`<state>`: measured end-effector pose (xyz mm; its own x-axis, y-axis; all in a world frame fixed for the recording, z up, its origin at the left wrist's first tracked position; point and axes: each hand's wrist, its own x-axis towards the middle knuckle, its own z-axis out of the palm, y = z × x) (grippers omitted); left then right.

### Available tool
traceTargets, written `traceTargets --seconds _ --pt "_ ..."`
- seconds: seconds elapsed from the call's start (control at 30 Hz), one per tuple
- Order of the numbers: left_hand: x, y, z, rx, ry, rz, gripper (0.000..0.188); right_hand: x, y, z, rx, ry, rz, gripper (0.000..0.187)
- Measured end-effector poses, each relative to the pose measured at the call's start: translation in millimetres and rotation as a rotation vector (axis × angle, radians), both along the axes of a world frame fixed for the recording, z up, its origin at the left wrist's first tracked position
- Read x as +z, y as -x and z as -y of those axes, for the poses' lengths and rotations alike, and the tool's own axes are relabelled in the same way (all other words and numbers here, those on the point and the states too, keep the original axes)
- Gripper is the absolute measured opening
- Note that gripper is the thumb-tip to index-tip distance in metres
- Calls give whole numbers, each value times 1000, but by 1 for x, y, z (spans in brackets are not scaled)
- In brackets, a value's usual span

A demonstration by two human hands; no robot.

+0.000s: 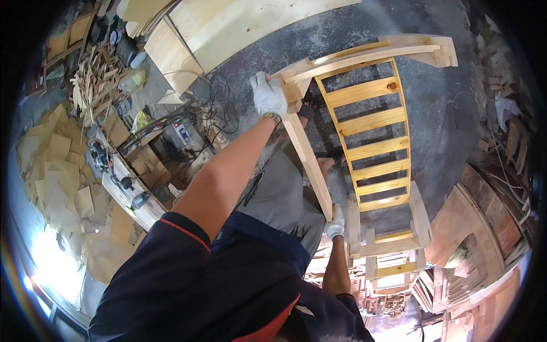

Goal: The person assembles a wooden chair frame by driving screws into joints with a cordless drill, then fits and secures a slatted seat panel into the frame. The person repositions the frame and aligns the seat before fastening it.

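Observation:
A large frame of pale wood stands before me, with a long beam (370, 55) along its far side. Within it runs a yellowish slatted panel (373, 121), ladder-like, with several cross slats. Nearer to me, a pale rail (307, 162) slopes from the frame's far left corner down toward my legs. My left hand (268, 96), in a white glove, is closed at that corner block, its fingers partly hidden by the wood. Also gloved, my right hand (335, 222) is closed round the near end of the rail; its fingers are mostly hidden.
Wooden posts (420, 216) rise at the frame's near end. Plywood sheets (228, 28) lie at the far left. Scrap sticks (94, 85), tangled cables (219, 108) and a cluttered low bench (134, 196) are on the left. Curved boards (467, 228) lean at the right.

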<state>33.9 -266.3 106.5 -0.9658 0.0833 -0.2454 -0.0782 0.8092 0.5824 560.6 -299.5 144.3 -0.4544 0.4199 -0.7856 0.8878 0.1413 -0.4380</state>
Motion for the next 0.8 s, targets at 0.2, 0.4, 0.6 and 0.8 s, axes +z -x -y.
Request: traceTargets --seconds 0.2,0.4,0.6,0.8 --pt "-5 1 -1 -34 89 -39 16 -2 14 -7 -158 111 15 45" --pt "-33 3 -12 77 109 -65 24 -12 22 -14 -13 18 46 49" --pt "-35 7 -3 -7 109 -70 27 -8 24 -13 -69 62 59 50" --pt "-41 12 -8 114 138 -70 24 -7 30 -18 -43 41 79 48"
